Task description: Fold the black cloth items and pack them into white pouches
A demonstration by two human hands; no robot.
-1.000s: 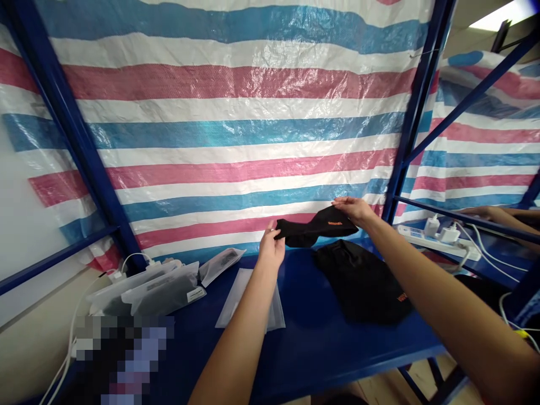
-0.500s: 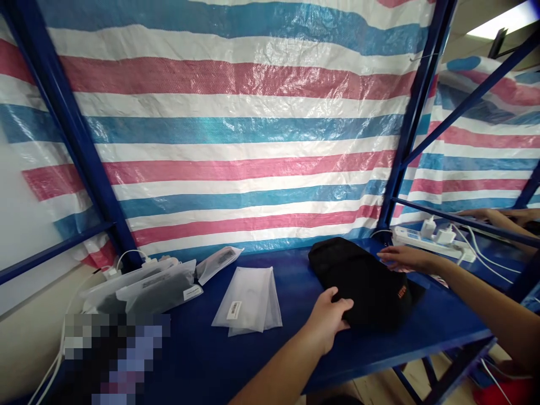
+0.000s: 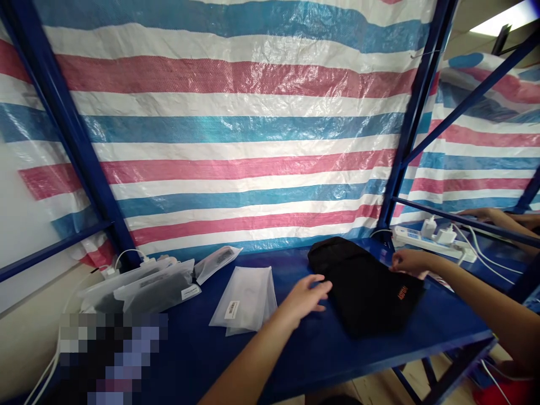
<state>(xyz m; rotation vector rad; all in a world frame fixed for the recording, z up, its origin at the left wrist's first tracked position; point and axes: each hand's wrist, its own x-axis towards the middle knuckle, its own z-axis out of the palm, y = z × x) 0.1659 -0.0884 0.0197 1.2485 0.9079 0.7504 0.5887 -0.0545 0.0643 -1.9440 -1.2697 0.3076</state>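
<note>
A pile of black socks [image 3: 366, 284] with a small orange logo lies on the blue shelf [image 3: 320, 351]. My left hand [image 3: 304, 295] hovers just left of the pile with its fingers spread and nothing in it. My right hand [image 3: 408, 261] rests at the pile's right edge, fingers curled against the black fabric; whether it grips the fabric is unclear. A stack of frosted plastic bags [image 3: 248, 299] lies flat on the shelf to the left of my left hand.
Filled frosted bags [image 3: 147, 286] are piled at the shelf's left end near a white cable. A white power strip [image 3: 434, 242] with chargers sits at the back right. Another person's arm [image 3: 502, 216] reaches in at far right. A striped tarp [image 3: 236, 124] hangs behind the blue posts.
A second ago both hands held a black sock up in the air; it now lies on the pile. My left hand has slid off the pile to its left side.
</note>
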